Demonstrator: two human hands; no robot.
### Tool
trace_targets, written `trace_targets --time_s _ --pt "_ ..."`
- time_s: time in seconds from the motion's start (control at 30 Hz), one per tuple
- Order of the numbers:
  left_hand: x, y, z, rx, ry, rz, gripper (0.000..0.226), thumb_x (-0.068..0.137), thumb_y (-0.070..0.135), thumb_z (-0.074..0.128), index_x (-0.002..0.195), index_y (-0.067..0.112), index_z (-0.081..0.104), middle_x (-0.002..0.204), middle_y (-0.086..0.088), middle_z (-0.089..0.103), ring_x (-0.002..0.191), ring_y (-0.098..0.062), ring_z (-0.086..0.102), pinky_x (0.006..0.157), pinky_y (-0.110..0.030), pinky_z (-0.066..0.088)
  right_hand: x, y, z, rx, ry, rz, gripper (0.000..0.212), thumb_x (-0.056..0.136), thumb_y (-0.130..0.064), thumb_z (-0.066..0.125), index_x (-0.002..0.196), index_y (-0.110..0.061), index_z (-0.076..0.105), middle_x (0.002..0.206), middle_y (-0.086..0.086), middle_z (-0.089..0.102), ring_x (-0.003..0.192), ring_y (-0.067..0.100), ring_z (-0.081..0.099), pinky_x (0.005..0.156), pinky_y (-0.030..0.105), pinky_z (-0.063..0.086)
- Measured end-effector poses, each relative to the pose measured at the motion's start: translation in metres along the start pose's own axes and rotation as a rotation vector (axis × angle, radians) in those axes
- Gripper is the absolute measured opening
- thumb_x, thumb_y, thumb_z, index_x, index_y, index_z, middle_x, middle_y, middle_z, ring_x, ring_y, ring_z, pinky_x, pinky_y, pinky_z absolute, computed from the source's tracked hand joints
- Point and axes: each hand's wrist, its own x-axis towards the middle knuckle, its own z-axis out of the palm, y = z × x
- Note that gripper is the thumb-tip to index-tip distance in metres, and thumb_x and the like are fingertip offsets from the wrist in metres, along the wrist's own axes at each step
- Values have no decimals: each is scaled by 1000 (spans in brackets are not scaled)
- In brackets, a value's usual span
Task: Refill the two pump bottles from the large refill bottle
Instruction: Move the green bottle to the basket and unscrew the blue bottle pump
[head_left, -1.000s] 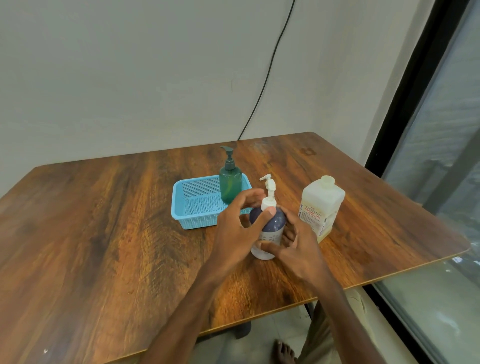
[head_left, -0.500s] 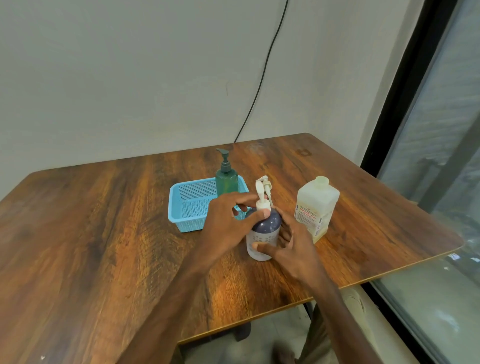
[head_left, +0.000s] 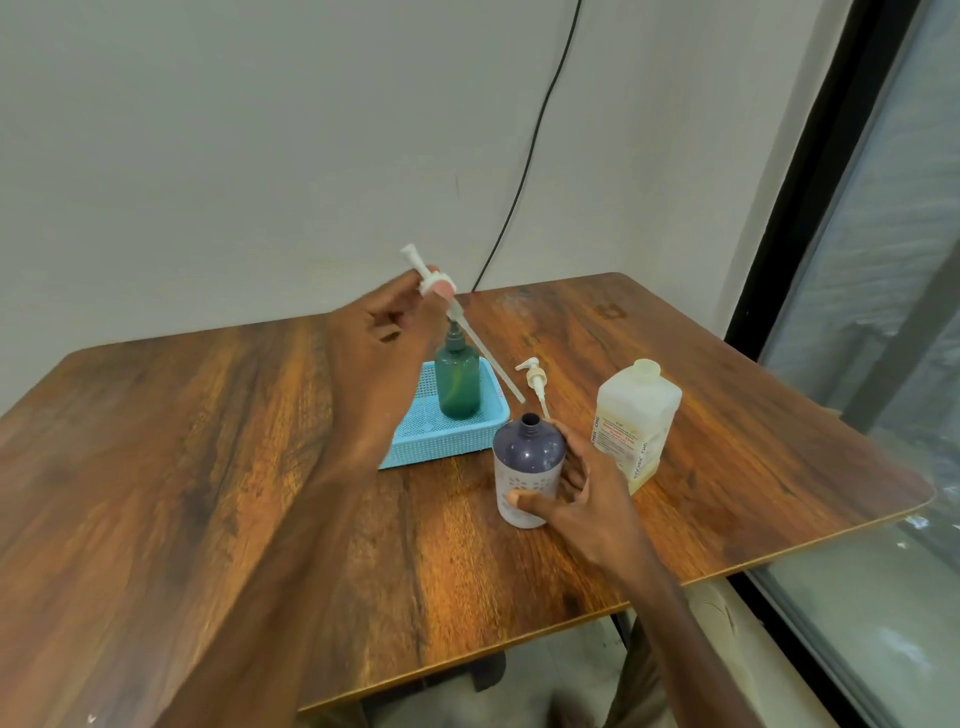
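The left hand (head_left: 384, 332) pinches the white pump (head_left: 435, 283) at its collar and holds it raised. Its dip tube slants down, with the tip just clear of the open neck (likely so drips fall near the opening). The right hand (head_left: 582, 493) wraps its fingers (head_left: 571, 467) round the purple pump bottle (head_left: 527, 457), steadying it upright on the desk (head_left: 208, 467). The large refill bottle (head_left: 636, 415) stands just right of these fingers, apparently capped. Below the left fingers, the green pump bottle (head_left: 457, 384) stands in a blue basket (head_left: 441, 441), pump fitted. The raised tube probably obstructs pouring until set aside.
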Motion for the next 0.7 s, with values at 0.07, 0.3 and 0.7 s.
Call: trace_targets --time_s 0.07,0.3,0.7 --pt "12 4 -6 2 17 -15 21 95 38 76 112 27 81 98 1 81 102 -30 73 95 -41 58 0 0 -1 4 -6 5 80 69 -11 89 126 -45 45 117 -35 56 107 -22 53 88 5 46" --pt "27 -1 -24 327 -351 -150 18 96 44 70 105 34 82 96 19 79 87 1 71 84 -30 59 1 2 0 27 -20 3 85 69 -12 90 139 -34 47 129 -23 58 116 -9 56 91 9 47" --pt "-57 -114 -31 971 -707 29 17 88 37 74 90 20 76 70 13 58 73 -13 54 67 -34 49 3 7 1 5 -11 5 88 68 -17 91 141 -35 46 132 -21 59 119 -7 56 94 14 49"
